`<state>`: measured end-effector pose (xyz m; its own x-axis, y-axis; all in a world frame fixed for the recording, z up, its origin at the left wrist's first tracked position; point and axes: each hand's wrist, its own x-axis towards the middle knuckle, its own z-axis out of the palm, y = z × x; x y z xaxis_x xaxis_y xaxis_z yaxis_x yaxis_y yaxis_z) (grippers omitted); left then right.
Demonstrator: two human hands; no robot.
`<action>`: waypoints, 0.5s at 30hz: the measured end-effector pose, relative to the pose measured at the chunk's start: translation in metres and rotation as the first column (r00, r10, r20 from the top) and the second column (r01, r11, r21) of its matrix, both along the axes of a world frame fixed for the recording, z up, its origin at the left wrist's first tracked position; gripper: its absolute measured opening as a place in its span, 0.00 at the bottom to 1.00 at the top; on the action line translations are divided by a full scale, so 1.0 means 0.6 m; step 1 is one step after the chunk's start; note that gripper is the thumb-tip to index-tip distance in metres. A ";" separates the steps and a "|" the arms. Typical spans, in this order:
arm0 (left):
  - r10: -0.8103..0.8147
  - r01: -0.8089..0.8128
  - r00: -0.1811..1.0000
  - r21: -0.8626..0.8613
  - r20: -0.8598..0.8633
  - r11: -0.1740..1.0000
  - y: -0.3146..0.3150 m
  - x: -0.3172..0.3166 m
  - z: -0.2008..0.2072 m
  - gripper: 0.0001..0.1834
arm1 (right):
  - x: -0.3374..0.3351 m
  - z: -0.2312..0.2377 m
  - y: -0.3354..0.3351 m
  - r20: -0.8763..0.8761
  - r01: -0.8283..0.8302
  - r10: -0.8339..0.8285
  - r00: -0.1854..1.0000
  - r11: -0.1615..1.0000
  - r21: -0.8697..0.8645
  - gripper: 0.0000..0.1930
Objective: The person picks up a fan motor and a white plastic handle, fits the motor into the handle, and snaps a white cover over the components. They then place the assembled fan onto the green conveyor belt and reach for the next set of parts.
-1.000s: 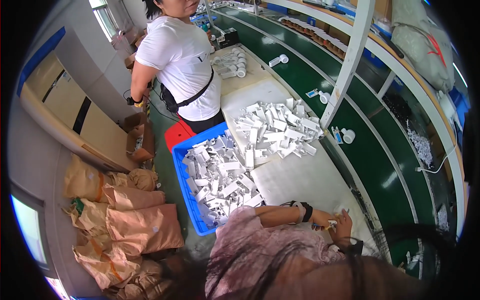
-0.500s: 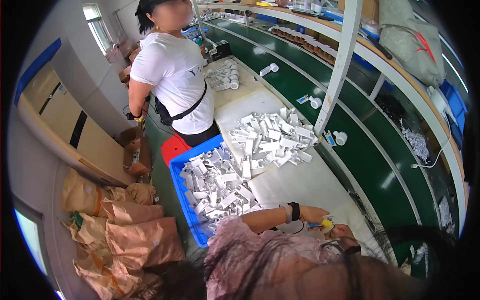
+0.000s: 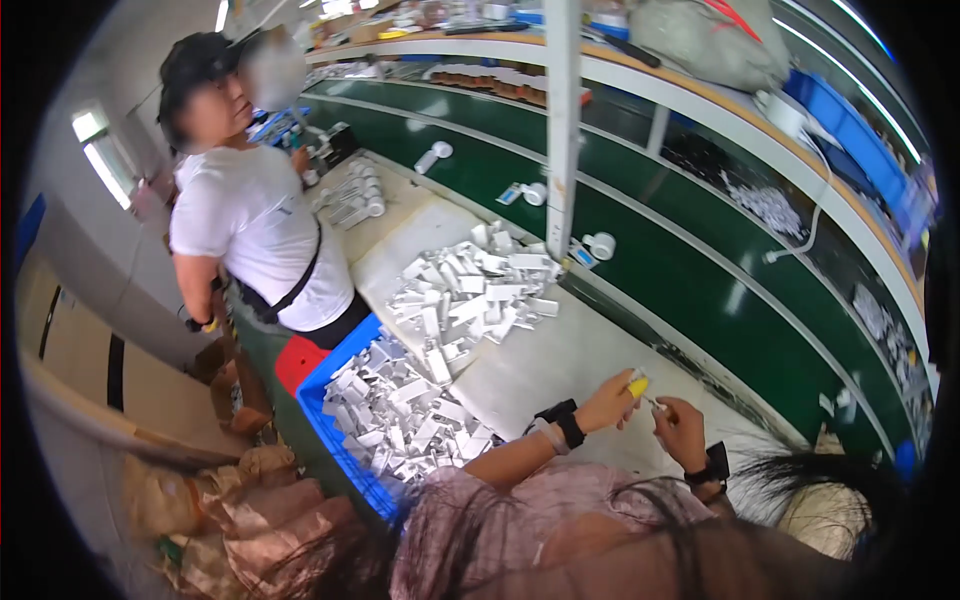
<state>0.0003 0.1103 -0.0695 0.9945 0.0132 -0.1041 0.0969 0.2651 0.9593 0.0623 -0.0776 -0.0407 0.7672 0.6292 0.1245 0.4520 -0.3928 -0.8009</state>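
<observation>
In my left hand (image 3: 606,404) is a small yellow object (image 3: 638,385) with a pale end, gripped by closed fingers; its kind is not clear. Close beside it, my right hand (image 3: 682,434) has its fingertips pinched on a small, thin whitish piece too small to name. Both hands are above the pale worktop (image 3: 545,375). Left of them, a heap of white plastic housings (image 3: 480,285) lies on the worktop. A blue crate (image 3: 345,462), filled with more such white housings (image 3: 415,410), stands at the worktop's near left edge.
Beyond the worktop runs a green conveyor (image 3: 690,270), carrying several white round-headed devices (image 3: 600,246). A white post (image 3: 562,130) rises beside it, under a long shelf. At the left stands a co-worker in a white shirt (image 3: 240,215). Brown sacks (image 3: 270,520) sit on the floor.
My head view has swung, so the scene shifts left. My hands have drawn slightly apart; the yellow object stays in the left hand. The co-worker's head has turned.
</observation>
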 end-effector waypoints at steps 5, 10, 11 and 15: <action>0.043 -0.049 0.999 -0.255 -0.032 0.966 -0.009 0.008 0.047 0.14 | -0.008 0.039 0.017 0.051 0.169 -0.189 0.981 0.950 0.262 0.05; -0.062 0.051 0.998 -0.414 -0.015 0.909 -0.022 0.009 0.083 0.17 | -0.021 0.085 0.015 0.120 0.184 -0.230 0.966 0.933 0.310 0.07; -0.056 0.065 0.998 -0.384 0.035 0.921 -0.025 0.006 0.083 0.19 | -0.018 0.094 0.013 0.269 0.077 -0.162 0.949 0.951 0.300 0.09; -0.064 0.093 0.989 -0.232 0.130 0.968 -0.044 -0.001 0.088 0.21 | -0.016 0.092 -0.005 0.502 -0.035 -0.102 0.859 0.966 0.257 0.12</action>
